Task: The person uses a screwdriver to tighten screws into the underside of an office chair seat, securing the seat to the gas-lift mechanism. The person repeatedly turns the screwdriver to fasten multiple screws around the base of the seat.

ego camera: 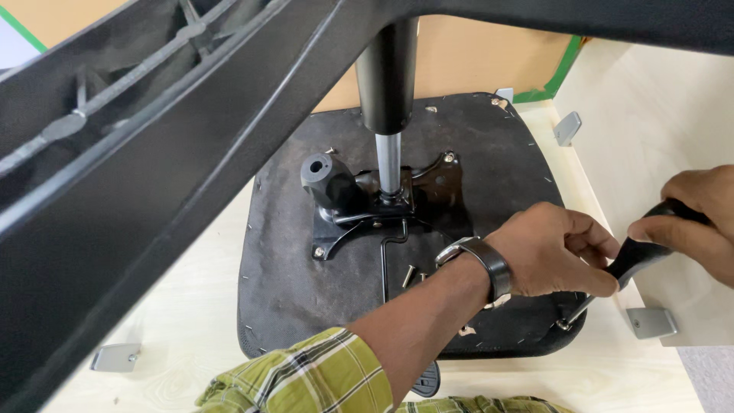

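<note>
both hands clamped on a screwdriver point(638, 256): right hand point(692, 222) round the black handle, left hand point(554, 248) steadying lower down, tip on a screw point(563, 326) at the seat underside point(489, 145) edge, on the table point(191, 321). handle looks stiff and grippy; seat likely heavy, hold by its rim.

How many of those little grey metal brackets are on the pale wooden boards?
3. One bracket lies at the lower left, one at the lower right below the right hand, and one at the upper right by the seat's corner. Others may be hidden.
</note>
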